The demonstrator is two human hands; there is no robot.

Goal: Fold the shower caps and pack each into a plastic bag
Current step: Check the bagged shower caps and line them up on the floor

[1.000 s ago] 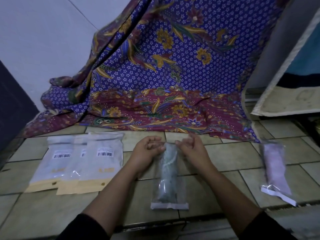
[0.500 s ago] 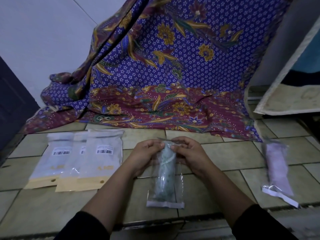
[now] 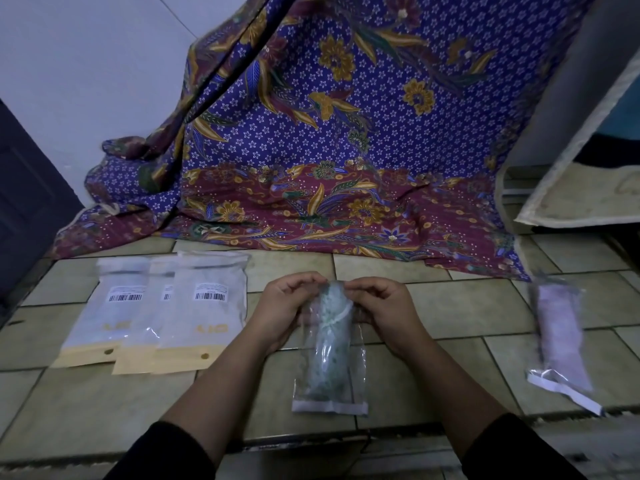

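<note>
Dim tiled floor (image 3: 450, 320), white wall (image 3: 86, 64), patterned purple cloth (image 3: 346, 133) draped behind.

Blurry pink bag (image 3: 561, 337), far right

I get a dim, bluish view with soft, faint shadows. The pink bagged cap (image 3: 561, 337) at right is smeared by blur. Small glints sit on the clear plastic bag (image 3: 329, 344), and the floor tiles (image 3: 450, 375) bow near the edges.
</note>
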